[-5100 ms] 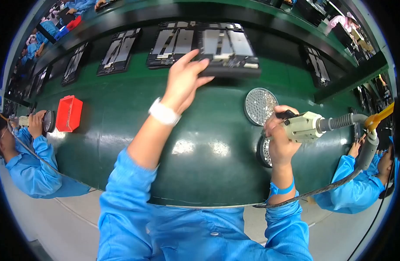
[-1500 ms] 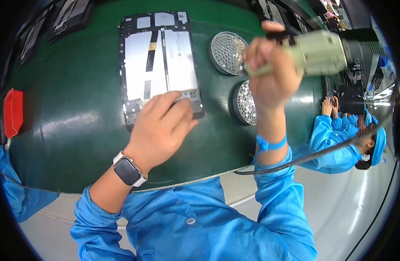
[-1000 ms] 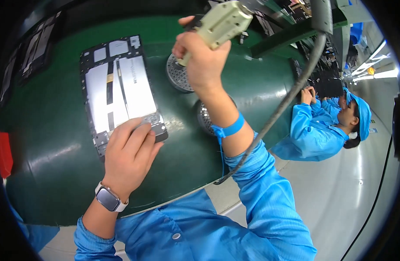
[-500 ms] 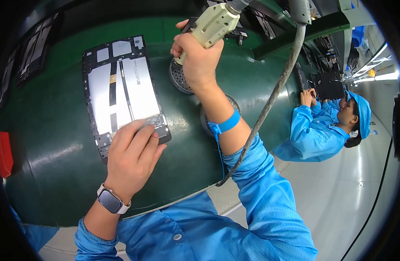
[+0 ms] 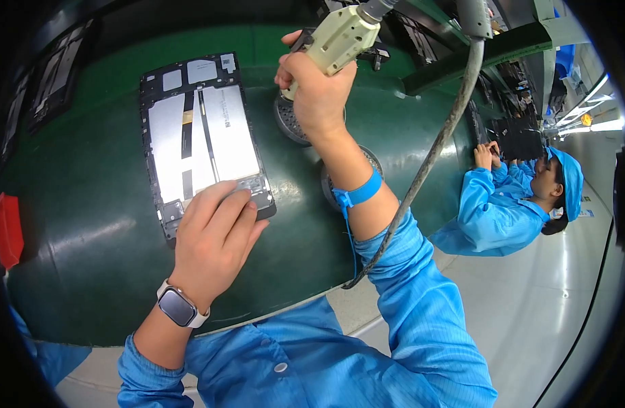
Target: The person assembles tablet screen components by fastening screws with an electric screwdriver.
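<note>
Tablet frame [image 5: 202,139] lies flat on the green desk [image 5: 88,258], back side up w/ inner plates showing. My left hand [image 5: 214,241] presses flat on its near edge, fingers spread, not clasping, prob. to pin it so it can't slide. Right hand [image 5: 317,92] is wrapped tight around the electric screwdriver [image 5: 336,37], raised above the round screw trays [image 5: 288,122], cable [image 5: 428,156] trailing off to the side. Co-worker [image 5: 510,204] at right, well apart.
</note>
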The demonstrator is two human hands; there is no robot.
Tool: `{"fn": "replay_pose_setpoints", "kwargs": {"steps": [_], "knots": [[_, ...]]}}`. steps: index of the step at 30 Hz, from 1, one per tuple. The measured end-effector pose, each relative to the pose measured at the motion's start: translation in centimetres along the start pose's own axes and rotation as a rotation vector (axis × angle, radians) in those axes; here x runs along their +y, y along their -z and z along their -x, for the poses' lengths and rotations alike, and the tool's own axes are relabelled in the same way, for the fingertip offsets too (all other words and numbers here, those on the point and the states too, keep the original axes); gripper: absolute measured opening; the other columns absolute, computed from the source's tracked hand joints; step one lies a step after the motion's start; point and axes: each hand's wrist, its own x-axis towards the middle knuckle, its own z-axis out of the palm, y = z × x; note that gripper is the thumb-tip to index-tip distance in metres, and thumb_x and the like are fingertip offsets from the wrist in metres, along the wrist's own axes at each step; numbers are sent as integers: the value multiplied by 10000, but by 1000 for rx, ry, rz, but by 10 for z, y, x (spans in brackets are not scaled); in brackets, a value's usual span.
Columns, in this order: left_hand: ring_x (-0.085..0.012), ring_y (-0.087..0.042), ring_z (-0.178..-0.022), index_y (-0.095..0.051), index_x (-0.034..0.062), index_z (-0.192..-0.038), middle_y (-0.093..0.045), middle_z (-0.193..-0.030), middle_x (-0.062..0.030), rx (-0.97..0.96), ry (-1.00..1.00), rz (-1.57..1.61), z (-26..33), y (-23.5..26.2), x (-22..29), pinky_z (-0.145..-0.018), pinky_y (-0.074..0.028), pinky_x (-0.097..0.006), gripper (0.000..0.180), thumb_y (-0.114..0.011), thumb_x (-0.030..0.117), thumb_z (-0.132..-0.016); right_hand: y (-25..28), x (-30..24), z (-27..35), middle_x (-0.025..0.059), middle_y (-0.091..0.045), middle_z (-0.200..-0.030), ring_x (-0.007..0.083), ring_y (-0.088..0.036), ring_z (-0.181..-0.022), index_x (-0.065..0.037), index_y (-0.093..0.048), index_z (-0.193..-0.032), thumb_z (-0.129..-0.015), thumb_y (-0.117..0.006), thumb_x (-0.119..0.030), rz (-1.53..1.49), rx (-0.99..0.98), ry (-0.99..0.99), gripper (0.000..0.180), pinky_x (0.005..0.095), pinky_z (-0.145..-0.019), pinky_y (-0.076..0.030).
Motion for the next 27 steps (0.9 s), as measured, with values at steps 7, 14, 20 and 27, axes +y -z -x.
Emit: {"fn": "replay_pose_setpoints", "kwargs": {"steps": [7,14,20,27], "knots": [[-367,-599,-1157,-695,-26,-975,-655,-1133,-136,-24,55,-33,6,34,-11,-908,-530,-452,436,-858,192,-634,6,-50,37,48,-522,-651,147,-499,-540,91,-562,-1129,-841,-557,-24,-90,-91,104,310,312,-549,-450],[-353,-631,-1113,-701,-11,-964,-664,-1108,-124,70,116,79,26,33,-20,-884,-551,-443,410,-871,135,-621,-20,-71,113,32,-457,-648,149,-464,-567,57,-498,-1199,-814,-538,-49,44,-320,-68,402,350,-610,-450],[-283,-622,-1121,-699,21,-934,-658,-1089,-85,59,82,43,24,32,-17,-868,-549,-405,306,-838,131,-685,-25,-65,115,36,-461,-648,142,-465,-572,47,-503,-1181,-813,-532,-17,-17,-293,-145,375,348,-612,-453],[-290,-619,-1120,-692,21,-919,-654,-1086,-87,72,76,63,21,31,-16,-867,-550,-407,307,-840,135,-675,-20,-53,114,63,-621,-795,87,-569,-684,42,-599,-1079,-776,-612,101,-140,-294,-116,308,234,-606,-464]]}}
